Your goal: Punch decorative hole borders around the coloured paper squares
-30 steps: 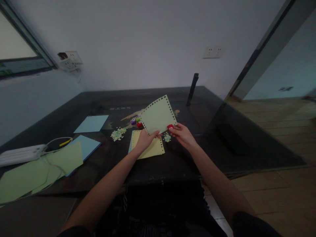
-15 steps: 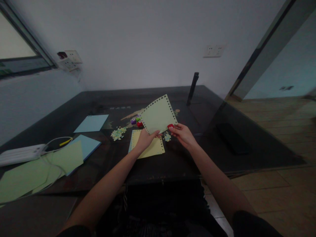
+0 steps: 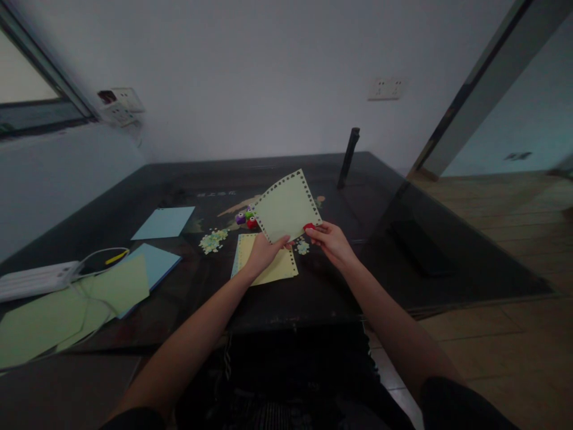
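Note:
A pale green sheet [image 3: 286, 206] with small holes punched along its edges is tilted up above the table. My left hand [image 3: 265, 254] pinches its lower edge. My right hand [image 3: 330, 239] grips a small red punch [image 3: 309, 227] at the sheet's lower right corner. Under my left hand lie yellow sheets [image 3: 275, 269] with punched edges. Behind the held sheet's left side stand several small coloured punches [image 3: 251, 223], purple, green and red. Paper bits [image 3: 213, 240] form a pile to the left, and a smaller pile [image 3: 302, 246] lies beneath the red punch.
Blue paper [image 3: 165, 223] lies on the dark table [image 3: 192, 310] at the left, near green sheets [image 3: 49, 316], a white power strip [image 3: 38, 280] and a cable. A black upright object [image 3: 348, 158] stands at the back. A dark flat object [image 3: 421, 248] is at the right.
The view has shifted slightly. Both hands keep their hold on the sheet and the red punch, with almost no movement between them.

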Motion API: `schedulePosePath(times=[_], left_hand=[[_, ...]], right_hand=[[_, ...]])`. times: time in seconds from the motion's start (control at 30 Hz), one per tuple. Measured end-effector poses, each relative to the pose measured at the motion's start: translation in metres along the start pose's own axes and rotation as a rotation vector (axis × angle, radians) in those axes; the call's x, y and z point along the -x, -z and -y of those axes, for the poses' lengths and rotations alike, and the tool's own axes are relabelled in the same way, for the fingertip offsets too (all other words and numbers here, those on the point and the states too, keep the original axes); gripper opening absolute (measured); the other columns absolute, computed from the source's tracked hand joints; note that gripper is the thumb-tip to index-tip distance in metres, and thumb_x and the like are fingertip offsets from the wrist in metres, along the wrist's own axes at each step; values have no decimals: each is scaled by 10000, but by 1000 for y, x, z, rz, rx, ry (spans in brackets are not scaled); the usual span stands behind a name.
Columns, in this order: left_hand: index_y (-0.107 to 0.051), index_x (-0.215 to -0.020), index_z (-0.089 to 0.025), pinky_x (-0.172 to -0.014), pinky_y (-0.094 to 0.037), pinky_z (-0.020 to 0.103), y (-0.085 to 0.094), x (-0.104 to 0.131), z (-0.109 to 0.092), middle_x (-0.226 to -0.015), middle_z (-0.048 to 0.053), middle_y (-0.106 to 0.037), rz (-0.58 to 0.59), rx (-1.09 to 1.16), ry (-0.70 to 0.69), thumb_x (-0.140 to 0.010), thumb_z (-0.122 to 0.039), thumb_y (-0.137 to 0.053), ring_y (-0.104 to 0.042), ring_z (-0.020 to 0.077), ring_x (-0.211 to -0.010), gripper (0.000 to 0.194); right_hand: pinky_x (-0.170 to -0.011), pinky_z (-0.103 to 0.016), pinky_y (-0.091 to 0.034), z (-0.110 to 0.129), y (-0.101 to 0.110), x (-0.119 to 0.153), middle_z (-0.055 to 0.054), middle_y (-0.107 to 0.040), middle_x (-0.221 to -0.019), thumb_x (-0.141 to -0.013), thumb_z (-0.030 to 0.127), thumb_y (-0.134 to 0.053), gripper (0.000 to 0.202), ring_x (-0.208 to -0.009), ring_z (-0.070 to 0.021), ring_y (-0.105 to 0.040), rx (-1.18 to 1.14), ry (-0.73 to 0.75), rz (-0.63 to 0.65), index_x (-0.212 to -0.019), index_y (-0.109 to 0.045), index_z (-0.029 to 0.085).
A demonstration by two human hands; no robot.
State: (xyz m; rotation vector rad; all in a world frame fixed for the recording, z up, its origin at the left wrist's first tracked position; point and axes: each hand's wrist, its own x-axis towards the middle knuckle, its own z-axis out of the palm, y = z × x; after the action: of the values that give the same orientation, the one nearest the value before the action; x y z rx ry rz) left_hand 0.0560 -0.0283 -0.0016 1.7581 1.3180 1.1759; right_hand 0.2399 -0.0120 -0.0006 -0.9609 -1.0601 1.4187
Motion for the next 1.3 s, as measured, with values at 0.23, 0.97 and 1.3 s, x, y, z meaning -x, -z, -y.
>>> schedulePosePath(times=[0.23,0.97,1.3], left_hand=[[-670,-749,-140,-798,-509,311,-1,0,3,-701,43,-726,-21,15,-18,-780,-232,-594,-676,190,-710,123],[-663,-777,-141,-768,-510,300,-3,1,2,-738,43,-729,-44,-3,-5,-760,-223,-610,-675,192,-720,99],[-666,-751,-132,-762,-515,319,-2,0,-3,-697,50,-723,-16,35,18,-771,-225,-589,-679,198,-689,122]], right_hand=[[-502,-268,-313,2,-2,2,-4,-605,-685,-530,289,-805,273,-528,-84,-445,-3,4,-18,-719,-640,181],[-500,-272,-291,-6,-1,-2,5,-578,-638,-533,350,-812,291,-512,-88,-414,-10,47,-29,-700,-641,185],[-464,-249,-291,0,-4,2,1,-596,-647,-528,334,-822,287,-518,-77,-429,-37,39,-12,-705,-658,178]])
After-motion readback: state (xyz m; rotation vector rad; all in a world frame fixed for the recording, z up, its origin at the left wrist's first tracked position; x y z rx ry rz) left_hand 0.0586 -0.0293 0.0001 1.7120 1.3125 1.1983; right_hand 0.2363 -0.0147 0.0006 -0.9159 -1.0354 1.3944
